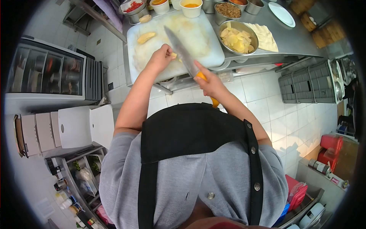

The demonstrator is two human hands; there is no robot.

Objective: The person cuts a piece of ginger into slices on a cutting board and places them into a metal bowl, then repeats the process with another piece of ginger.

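My right hand (211, 82) is wrapped round the orange handle of a large knife (180, 49), its blade slanting up and left over the white cutting board (206, 42). Beside the blade, my left hand (162, 59) pinches a small pale yellow piece (174, 55) on the board. Two more pale yellow pieces lie beyond it, one on the board (146, 37) and a smaller one (145, 18) near its far edge. A metal bowl (238, 37) of yellow slices stands right of the board.
A white cloth (263, 37) and a white oval plate (281, 14) lie on the metal counter (305, 42). Bowls of orange liquid (191, 4), brown crumbs (228, 10) and red pieces (133, 6) line the far side. A glass-front fridge (45, 70) stands left.
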